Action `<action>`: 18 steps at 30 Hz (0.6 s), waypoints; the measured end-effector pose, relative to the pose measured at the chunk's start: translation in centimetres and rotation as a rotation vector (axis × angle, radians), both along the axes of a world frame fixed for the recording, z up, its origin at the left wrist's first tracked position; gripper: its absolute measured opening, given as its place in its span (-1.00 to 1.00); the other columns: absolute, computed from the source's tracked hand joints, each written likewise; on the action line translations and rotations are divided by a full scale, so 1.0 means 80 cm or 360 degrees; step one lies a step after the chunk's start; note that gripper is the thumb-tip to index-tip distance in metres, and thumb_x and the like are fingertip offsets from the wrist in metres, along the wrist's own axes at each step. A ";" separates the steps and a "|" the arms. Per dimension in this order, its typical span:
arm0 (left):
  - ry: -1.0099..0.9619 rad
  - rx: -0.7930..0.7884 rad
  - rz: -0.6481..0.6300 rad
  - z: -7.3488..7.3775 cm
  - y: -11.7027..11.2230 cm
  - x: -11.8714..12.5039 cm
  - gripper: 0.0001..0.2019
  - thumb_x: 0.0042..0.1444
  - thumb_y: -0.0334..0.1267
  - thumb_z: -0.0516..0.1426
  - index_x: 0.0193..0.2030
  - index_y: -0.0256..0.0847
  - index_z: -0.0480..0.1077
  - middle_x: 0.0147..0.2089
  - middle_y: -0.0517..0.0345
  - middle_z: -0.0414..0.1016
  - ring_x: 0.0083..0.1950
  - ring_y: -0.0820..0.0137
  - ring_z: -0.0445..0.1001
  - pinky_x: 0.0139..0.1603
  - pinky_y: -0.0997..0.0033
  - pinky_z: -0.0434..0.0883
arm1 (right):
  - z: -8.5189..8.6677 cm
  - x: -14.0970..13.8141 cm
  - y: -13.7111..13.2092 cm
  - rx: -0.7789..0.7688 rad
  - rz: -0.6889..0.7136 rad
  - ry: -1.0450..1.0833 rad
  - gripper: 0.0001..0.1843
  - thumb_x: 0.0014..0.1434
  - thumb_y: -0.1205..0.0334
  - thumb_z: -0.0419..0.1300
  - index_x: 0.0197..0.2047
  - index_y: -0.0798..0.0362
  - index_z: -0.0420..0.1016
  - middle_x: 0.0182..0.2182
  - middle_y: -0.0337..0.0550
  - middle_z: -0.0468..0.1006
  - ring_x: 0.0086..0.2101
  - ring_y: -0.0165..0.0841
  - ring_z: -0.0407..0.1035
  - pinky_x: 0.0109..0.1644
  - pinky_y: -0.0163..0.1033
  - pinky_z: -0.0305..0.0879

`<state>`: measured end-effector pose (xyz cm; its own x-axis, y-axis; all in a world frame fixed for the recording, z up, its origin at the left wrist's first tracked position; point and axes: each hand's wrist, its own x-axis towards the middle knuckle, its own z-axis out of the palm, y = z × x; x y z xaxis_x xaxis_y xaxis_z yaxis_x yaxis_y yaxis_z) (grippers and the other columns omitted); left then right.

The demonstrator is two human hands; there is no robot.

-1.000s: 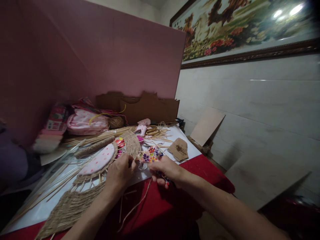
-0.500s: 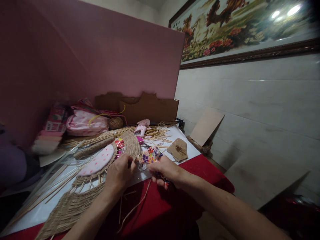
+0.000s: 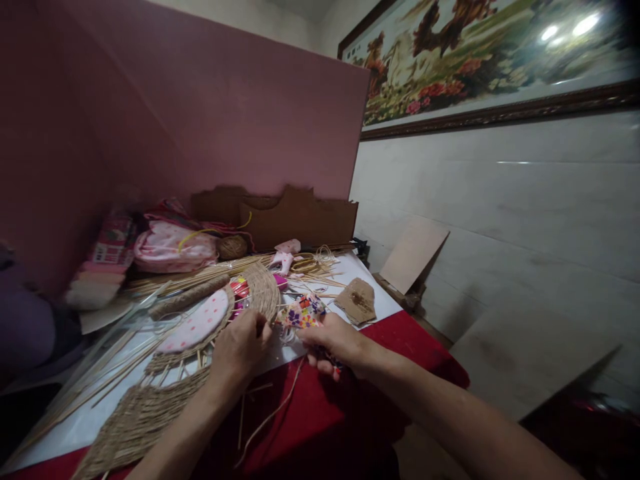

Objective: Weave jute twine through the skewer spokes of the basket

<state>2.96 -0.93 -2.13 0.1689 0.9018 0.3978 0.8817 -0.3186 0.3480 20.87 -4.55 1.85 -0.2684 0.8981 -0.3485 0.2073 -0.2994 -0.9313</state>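
My left hand (image 3: 243, 347) is closed in a pinch beside the edge of a round woven jute piece (image 3: 263, 288); what its fingertips hold is too small to name. My right hand (image 3: 334, 341) is closed around a small piece of flowered fabric (image 3: 303, 312), which sticks out above its fingers. The two hands nearly meet over the white board (image 3: 95, 417). A jute cord (image 3: 273, 412) trails from between them down across the red cloth (image 3: 325, 420).
A pink dotted half-round pad (image 3: 197, 321), a woven jute mat (image 3: 135, 423) and several thin sticks (image 3: 90, 380) lie left. Behind are a twine ball (image 3: 233, 247), a pink bag (image 3: 167, 245), cardboard pieces (image 3: 295, 217) and a pink board. A brown cut-out (image 3: 357, 299) lies right.
Both hands stay almost in place; the right hand and the flowered fabric have shifted very slightly.
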 end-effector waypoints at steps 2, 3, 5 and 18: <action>0.0000 0.0021 -0.0008 -0.001 0.001 0.000 -0.86 0.05 -0.31 -0.02 -0.44 -0.21 0.32 -0.42 0.07 0.44 -0.35 0.34 0.39 -0.34 0.39 0.23 | -0.001 0.001 0.000 0.0001 -0.0007 -0.0022 -0.75 0.04 0.26 0.06 -0.62 0.13 0.27 -0.75 -0.31 0.34 -0.81 -0.58 0.12 -0.84 -0.50 0.08; 0.0000 0.0029 -0.0013 -0.001 0.001 0.000 -0.86 0.05 -0.31 -0.02 -0.44 -0.21 0.32 -0.42 0.07 0.44 -0.36 0.34 0.39 -0.35 0.39 0.23 | -0.001 0.002 0.000 0.0003 -0.0007 -0.0030 -0.76 0.04 0.26 0.06 -0.62 0.13 0.27 -0.75 -0.32 0.34 -0.81 -0.57 0.12 -0.84 -0.49 0.08; 0.0009 0.0036 -0.0022 -0.002 0.002 0.000 -0.86 0.05 -0.31 -0.02 -0.44 -0.21 0.33 -0.42 0.07 0.44 -0.36 0.35 0.39 -0.35 0.40 0.23 | -0.002 0.003 0.000 0.0006 -0.0001 -0.0024 -0.76 0.04 0.26 0.06 -0.61 0.13 0.28 -0.75 -0.31 0.34 -0.81 -0.57 0.12 -0.84 -0.50 0.08; 0.0005 -0.0024 -0.0003 0.001 0.001 0.000 -0.86 0.06 -0.28 -0.01 -0.43 -0.22 0.33 -0.41 0.05 0.45 -0.35 0.33 0.39 -0.34 0.38 0.23 | -0.002 -0.001 0.000 0.0025 -0.0012 0.0053 -0.76 0.04 0.24 0.07 -0.60 0.14 0.29 -0.73 -0.29 0.35 -0.80 -0.57 0.12 -0.85 -0.49 0.07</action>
